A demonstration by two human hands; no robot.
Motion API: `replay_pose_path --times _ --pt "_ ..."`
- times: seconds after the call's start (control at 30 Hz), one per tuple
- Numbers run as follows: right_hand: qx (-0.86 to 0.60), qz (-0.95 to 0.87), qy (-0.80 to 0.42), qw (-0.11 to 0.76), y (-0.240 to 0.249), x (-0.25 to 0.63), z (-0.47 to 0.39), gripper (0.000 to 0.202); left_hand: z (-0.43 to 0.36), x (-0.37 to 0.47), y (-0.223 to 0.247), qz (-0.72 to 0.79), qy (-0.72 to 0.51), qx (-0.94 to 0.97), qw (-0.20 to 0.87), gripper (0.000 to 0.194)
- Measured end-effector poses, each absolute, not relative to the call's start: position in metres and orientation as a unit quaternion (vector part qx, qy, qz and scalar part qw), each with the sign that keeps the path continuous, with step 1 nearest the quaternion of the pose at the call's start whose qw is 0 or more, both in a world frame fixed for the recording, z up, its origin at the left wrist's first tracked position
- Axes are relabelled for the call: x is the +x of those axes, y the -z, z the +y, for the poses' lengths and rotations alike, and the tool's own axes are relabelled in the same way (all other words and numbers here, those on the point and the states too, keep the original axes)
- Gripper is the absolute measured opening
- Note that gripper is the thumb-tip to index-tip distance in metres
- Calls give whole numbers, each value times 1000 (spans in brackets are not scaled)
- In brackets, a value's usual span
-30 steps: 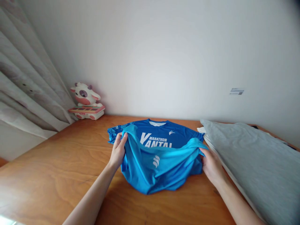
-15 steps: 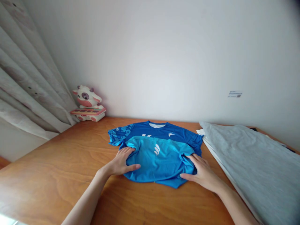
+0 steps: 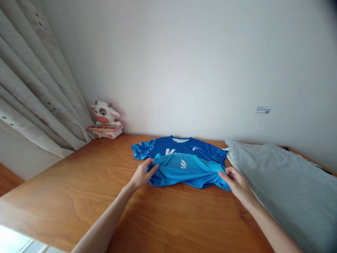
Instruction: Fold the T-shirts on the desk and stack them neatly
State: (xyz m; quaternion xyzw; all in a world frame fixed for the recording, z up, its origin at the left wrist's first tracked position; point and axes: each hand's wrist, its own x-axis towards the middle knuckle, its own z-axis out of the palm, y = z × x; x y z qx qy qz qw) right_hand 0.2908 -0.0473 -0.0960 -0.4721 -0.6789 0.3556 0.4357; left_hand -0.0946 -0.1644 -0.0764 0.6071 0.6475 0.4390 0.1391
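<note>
A blue short-sleeved sports jersey lies on the wooden table, its collar toward the wall. The lower part is folded up over the front, showing a lighter blue panel with a white logo. My left hand pinches the folded part at its left side, thumb and fingers closed on the cloth. At the right side, my right hand grips the other edge of the fold. Dark blue chest fabric with white lettering shows beyond the fold, and the patterned left-side sleeve lies spread out.
A grey cloth covers the table's right side, close to my right forearm. A toy cow with a keyboard stands in the far left corner by the curtain. The wall bounds the wooden table at the back.
Both hands have shifted from spread around the fold to pinching its sides, slightly farther apart. The folded part's near edge has moved back toward the collar, and more white lettering shows.
</note>
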Motion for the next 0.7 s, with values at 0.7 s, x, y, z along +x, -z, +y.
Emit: replay_pose_path --times 0.7 --pt "-450 -832 -262 193 81 357 -106 47 -255 -126 11 727 -69 647 221 47"
